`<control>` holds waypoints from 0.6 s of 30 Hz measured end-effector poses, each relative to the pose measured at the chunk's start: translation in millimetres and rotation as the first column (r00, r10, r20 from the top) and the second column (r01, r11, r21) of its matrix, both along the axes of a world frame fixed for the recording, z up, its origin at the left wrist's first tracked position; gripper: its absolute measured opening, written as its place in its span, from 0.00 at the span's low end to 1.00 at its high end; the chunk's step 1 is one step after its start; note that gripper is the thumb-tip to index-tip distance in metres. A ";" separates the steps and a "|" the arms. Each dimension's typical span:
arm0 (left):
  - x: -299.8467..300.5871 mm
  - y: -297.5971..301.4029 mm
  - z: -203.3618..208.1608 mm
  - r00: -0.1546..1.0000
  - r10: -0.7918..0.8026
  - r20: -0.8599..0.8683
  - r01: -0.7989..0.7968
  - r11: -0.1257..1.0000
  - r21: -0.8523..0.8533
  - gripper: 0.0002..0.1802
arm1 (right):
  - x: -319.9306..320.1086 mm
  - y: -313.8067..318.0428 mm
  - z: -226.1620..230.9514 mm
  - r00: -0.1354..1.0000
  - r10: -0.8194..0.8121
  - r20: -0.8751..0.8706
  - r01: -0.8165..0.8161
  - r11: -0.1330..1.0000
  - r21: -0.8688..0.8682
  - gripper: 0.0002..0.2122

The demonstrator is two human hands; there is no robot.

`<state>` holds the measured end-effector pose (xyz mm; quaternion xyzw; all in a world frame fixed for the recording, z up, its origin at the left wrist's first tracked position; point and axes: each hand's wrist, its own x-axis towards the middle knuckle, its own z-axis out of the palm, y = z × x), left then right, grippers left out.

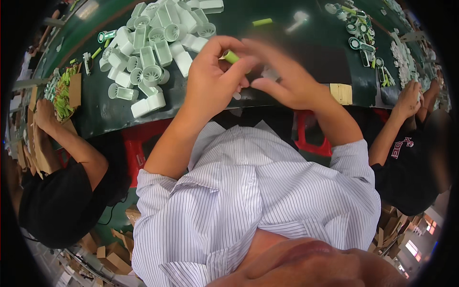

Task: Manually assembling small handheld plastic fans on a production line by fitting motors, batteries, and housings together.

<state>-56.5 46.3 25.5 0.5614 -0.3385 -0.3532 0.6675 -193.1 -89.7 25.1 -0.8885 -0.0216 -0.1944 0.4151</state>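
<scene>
My left hand (213, 79) is raised over the near edge of the dark green table (267, 43) and pinches a small light-green cylinder (231, 57) between thumb and fingers. My right hand (287, 79) meets it from the right, blurred, its fingertips curled against the left hand's fingers. Whether the right hand grips the cylinder or another small part is not clear. A heap of pale green and white plastic fan housings (150, 52) lies on the table just left of my hands.
A loose green cylinder (262, 22) and a white part (299, 19) lie farther back. Finished green fan pieces (361, 33) sit at the back right. One seated person's arm (71, 138) is at my left, another's hand (409, 98) at my right. Small cardboard boxes (341, 93) rest by the table edge.
</scene>
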 end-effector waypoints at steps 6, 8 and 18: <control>-3.0 13.5 -6.6 0.981 0.188 -0.045 -0.192 0.970 -0.149 0.11 | 12.4 19.7 -6.4 0.987 -0.047 0.150 0.053 0.998 -0.033 0.25; -7.8 19.4 -12.8 0.977 0.197 -0.086 -0.213 0.944 -0.253 0.11 | 14.3 26.6 -5.6 0.942 -0.121 0.313 0.181 0.968 -0.172 0.20; 52.3 106.1 3.5 0.260 0.139 0.956 -0.317 0.947 -0.051 0.31 | 1.1 33.8 -18.7 0.960 -0.276 -0.033 0.266 0.876 0.403 0.08</control>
